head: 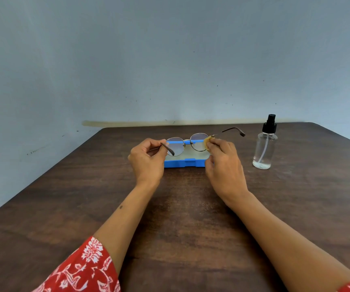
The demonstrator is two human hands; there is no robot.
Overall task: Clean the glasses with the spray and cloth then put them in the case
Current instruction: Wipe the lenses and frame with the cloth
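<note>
Round metal-framed glasses (187,144) are held up above an open blue case (183,162) at the table's middle. My left hand (147,160) pinches the left temple arm near the hinge. My right hand (222,163) pinches a small yellow cloth (207,142) against the outer edge of the right lens. The right temple arm sticks out to the right, toward a clear spray bottle (265,145) with a black pump top that stands upright on the table.
The dark wooden table (180,218) runs back to a grey-blue wall close behind the case. Its left edge slants away diagonally. Red patterned sleeves show at the bottom corners.
</note>
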